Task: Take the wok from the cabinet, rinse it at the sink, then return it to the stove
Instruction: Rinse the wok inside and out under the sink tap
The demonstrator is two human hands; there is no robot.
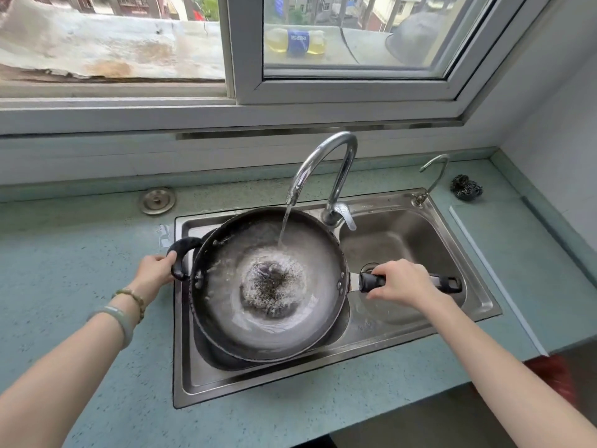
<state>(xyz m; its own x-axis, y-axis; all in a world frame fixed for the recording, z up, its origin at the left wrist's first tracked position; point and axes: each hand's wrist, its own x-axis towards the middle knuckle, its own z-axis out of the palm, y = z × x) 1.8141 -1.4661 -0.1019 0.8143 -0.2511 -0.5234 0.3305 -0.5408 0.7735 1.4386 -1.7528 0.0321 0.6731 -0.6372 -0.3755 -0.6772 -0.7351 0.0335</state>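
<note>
A dark wok (310, 315) sits over the left basin of the steel double sink (478, 295). Water runs from the curved chrome faucet (336, 150) into the wok and swirls and foams at its bottom. My left hand (155, 270) grips the wok's small black loop handle at its left side. My right hand (403, 281) grips the long black handle that reaches out over the right basin. The stove and the cabinet are out of view.
A teal countertop (80, 253) surrounds the sink. On it lie a round metal cap (157, 200) at the back left and a steel scourer (466, 187) at the back right. A thin second tap (434, 176) stands at the sink's right rear corner. The window frame (232, 108) runs behind.
</note>
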